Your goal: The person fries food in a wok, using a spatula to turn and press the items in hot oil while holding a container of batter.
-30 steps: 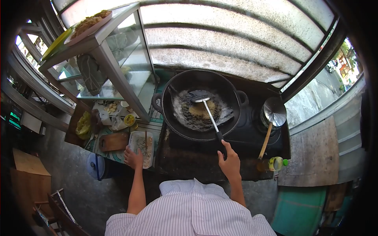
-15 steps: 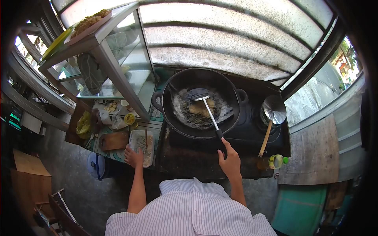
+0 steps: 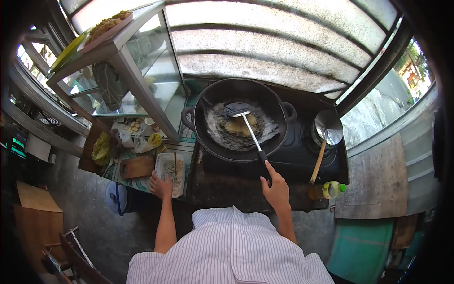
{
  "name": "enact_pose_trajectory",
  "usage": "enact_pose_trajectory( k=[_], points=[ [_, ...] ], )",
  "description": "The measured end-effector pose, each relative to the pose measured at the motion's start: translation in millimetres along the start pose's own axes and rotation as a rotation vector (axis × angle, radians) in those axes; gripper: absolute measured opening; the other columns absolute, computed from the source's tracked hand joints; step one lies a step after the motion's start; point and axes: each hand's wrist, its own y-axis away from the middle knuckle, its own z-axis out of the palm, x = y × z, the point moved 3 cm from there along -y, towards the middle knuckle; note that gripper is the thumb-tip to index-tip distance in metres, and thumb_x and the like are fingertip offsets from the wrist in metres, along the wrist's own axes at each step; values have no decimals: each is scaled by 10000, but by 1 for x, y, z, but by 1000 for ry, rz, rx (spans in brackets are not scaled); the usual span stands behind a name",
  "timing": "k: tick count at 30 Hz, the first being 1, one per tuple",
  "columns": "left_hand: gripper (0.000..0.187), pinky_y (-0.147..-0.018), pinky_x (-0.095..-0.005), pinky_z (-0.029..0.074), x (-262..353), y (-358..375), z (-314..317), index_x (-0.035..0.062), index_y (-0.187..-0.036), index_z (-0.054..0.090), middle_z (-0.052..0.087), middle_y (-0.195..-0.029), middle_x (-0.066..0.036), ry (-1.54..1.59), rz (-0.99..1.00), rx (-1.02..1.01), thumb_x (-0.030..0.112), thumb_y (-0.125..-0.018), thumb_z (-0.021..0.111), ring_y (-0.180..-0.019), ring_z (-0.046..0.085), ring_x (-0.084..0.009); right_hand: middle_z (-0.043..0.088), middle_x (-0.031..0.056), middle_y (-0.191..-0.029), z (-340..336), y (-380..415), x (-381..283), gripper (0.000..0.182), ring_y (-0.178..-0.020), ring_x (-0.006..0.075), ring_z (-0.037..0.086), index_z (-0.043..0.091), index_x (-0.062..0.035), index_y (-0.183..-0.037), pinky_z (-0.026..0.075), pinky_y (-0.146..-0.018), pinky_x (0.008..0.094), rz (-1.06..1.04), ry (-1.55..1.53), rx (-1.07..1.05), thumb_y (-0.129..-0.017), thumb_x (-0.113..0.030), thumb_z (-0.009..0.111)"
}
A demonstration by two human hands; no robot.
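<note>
Spatula gripped by the handle in right hand, blade resting on the browning batter in the wok at twelve o'clock, frying judged underway and not yet lifted out; left hand laid open on the tray at nine.

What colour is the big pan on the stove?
The wok is black, seen best in the head view. The right hand holds a spatula in it.

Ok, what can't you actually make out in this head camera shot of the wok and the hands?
Head view only:
- Food in the wok: too small and blurred to identify.
- Spatula grip: hidden inside the right hand.
- Tray contents: too small; left hand covers its near edge.
- Bottle label: too small.
</note>
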Motion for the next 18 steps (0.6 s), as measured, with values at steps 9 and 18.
enact_pose_trajectory(
  k=[9, 18],
  points=[
    [654, -959, -476, 349, -3, -1, 2, 133, -1338, 383, 485, -1248, -113, 4, -5, -13, 375, -800, 663, -1179, 451, -305, 609, 154, -826, 2, 0, 2, 617, -737, 304, 627, 420, -212, -1403, 493, -693, 399, 7, 13, -20, -830, -160, 645],
    [653, -956, -474, 350, -1, -1, 3, 136, -1336, 377, 482, -1245, -118, -18, -1, -5, 366, -798, 668, -1183, 447, -304, 573, 121, -777, 6, 2, 6, 634, -684, 271, 615, 397, -230, -1419, 495, -655, 393, -8, 37, -3, -837, -179, 643]
  ],
)
